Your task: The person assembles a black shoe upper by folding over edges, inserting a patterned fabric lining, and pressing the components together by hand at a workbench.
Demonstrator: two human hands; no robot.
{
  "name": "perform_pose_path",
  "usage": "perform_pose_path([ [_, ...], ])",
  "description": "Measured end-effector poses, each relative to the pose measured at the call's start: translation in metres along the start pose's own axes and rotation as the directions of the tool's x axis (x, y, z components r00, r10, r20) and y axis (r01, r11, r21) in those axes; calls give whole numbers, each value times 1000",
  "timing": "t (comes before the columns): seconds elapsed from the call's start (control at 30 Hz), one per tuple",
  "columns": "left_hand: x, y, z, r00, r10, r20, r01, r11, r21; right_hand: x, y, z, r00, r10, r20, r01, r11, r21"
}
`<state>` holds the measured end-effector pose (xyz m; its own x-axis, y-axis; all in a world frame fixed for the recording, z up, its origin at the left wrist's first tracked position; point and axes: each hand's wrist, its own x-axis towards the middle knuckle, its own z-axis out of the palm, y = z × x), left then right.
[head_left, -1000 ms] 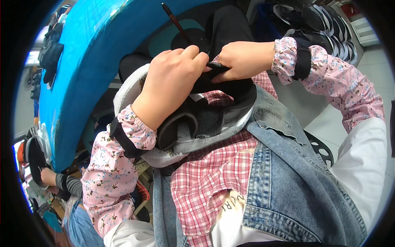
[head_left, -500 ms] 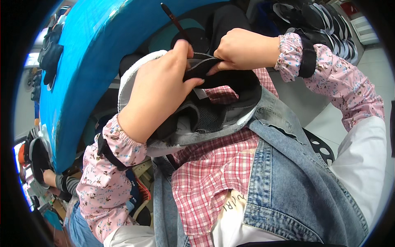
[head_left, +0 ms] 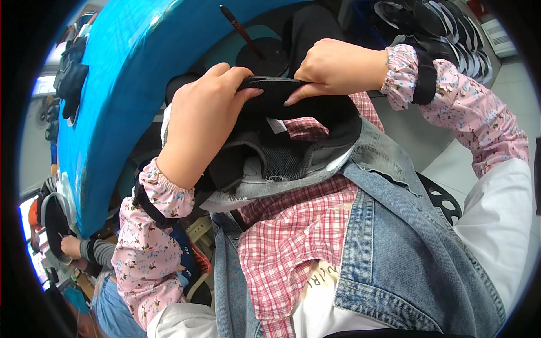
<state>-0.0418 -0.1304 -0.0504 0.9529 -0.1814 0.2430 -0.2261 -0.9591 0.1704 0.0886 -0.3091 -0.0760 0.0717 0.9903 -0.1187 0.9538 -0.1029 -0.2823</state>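
Both hands grip a black and grey shoe top (head_left: 282,152), held up close to the chest, in front of the pink check shirt (head_left: 293,236). Left hand (head_left: 203,124) is wrapped over its left side, fingers on the black rim. Right hand (head_left: 332,65) pinches the rim w/ fingertips. Blue counter (head_left: 118,96) is just behind, w/ a thin brush (head_left: 239,28) near.

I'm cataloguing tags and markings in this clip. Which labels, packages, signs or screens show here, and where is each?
Sewn-in label: small white rectangular tab inside the black shoe upper that both hands hold, near its middle.
Handwritten marking: dark letters on the white garment under the pink plaid shirt, low in the picture.
No packages, signs or screens can be made out.
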Motion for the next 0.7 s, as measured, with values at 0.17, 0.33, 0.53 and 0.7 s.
perform_pose_path([
  [0.17,3,-1,2,1000,24,-6,-24,1000,14,0,3,5,996,-57,-75,58,998,6],
  [0.33,8,2,3,999,42,-31,-44,997,-57,16,-16,-14,991,119,-53,-117,992,39],
  [0.53,-14,9,-2,1000,-24,-18,21,989,-146,16,2,1,992,125,-23,-120,982,146],
  [0.7,-15,2,-3,999,45,20,-46,997,66,15,6,1,999,34,15,-36,979,199],
])
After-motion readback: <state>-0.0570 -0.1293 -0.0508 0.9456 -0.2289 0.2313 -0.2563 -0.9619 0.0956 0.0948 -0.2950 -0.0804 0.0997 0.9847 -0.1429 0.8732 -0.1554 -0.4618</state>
